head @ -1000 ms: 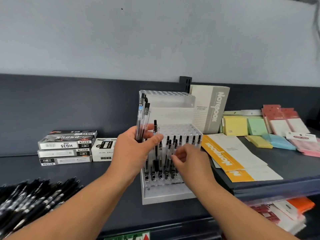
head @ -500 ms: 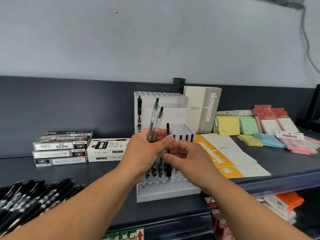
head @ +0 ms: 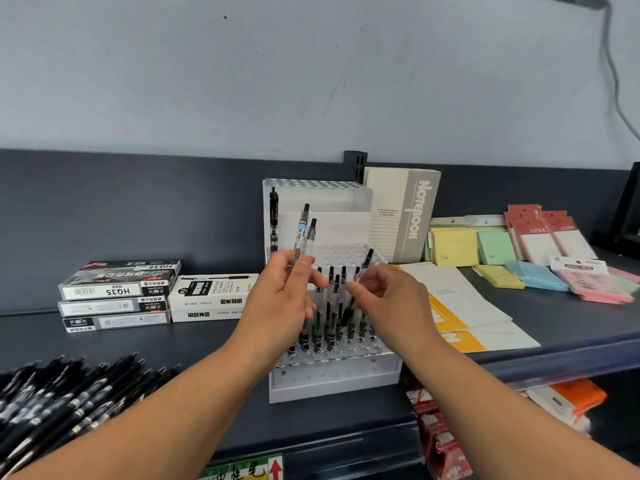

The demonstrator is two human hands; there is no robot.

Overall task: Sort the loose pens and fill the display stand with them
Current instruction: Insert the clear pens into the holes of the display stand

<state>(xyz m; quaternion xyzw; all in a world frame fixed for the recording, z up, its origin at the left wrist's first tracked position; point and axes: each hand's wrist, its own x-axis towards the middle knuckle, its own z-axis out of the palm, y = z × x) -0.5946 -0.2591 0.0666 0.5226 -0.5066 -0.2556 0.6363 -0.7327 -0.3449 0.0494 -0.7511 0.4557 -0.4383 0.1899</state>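
Left hand (head: 280, 299) grip holds two pens (head: 303, 237); right hand (head: 388, 299) grip pinches single pen (head: 360, 275) over display stand (head: 332, 382).

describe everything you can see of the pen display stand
The display stand is a stepped rack that looks like clear and white plastic, its tiers drilled with rows of round holes. It stands upright on the dark shelf, left of a standing notebook. Black-capped clear pens fill part of the lower tier; one pen stands at the upper tier's left. Most holes look empty. Both hands work in front of it; contact is unclear.
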